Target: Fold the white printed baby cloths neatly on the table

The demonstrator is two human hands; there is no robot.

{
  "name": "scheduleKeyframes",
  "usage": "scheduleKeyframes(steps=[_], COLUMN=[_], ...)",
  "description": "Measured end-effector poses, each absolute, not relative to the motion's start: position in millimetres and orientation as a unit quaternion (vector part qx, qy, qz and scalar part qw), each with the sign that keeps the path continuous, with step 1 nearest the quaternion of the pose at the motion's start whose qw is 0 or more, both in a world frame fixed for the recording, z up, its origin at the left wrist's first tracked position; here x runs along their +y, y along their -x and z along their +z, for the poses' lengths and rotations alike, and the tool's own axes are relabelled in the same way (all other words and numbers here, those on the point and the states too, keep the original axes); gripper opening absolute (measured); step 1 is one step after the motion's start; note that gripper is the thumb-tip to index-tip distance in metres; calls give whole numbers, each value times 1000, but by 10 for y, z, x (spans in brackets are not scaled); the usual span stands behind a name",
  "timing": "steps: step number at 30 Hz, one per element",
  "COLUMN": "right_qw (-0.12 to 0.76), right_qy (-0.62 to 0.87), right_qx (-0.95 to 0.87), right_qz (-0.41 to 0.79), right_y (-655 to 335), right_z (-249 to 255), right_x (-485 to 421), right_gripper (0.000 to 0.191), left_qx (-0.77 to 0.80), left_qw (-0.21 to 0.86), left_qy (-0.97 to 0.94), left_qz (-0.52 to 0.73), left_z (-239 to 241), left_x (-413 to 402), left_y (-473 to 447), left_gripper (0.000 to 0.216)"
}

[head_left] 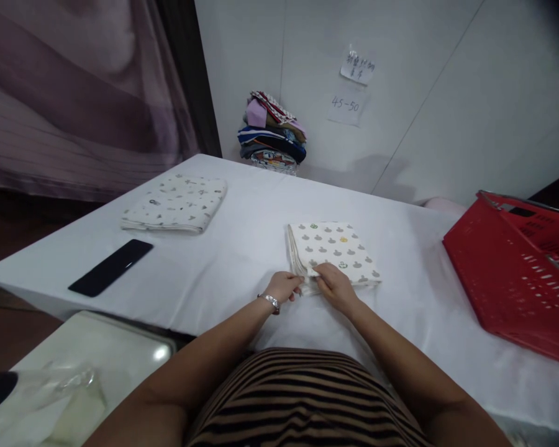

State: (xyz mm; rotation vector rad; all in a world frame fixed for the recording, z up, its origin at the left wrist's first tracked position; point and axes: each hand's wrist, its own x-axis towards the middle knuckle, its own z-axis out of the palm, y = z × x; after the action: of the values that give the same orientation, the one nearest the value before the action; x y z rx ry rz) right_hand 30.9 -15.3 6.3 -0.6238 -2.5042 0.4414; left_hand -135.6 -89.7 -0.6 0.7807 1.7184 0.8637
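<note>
A folded white cloth with grey and yellow prints (335, 248) lies on the white table (242, 248) in front of me. My left hand (284, 287), with a bracelet at the wrist, pinches the cloth's near left corner, fingers closed on the layered edge. My right hand (334, 285) rests on the near edge just beside it, fingers curled and pressing on the fabric. The two hands almost touch.
A second folded printed cloth (177, 203) lies at the far left, with a black phone (110, 267) in front of it. A stack of folded clothes (272, 133) stands against the back wall. A red plastic basket (522, 273) sits at the right.
</note>
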Motion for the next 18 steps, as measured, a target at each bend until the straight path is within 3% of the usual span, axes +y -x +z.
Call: scheduleKeyframes(steps=[7,13,18], right_qw=[247,235,287], right_qy=[222,209,187], right_qx=[-934,-944,-936], right_qz=[131,97,81], right_y=[-313,-296,-329], right_z=[19,51,15], right_x=[-166,-208,-208], right_gripper=[36,41,40], left_qx=[698,684,661], left_qw=[539,566,587], left_qy=[-211,-173,-157], left_qz=[422,427,440], left_z=[70,136,145], left_x=[-887,-816,-808], left_y=[1264,1192,1162], left_gripper=[13,23,25])
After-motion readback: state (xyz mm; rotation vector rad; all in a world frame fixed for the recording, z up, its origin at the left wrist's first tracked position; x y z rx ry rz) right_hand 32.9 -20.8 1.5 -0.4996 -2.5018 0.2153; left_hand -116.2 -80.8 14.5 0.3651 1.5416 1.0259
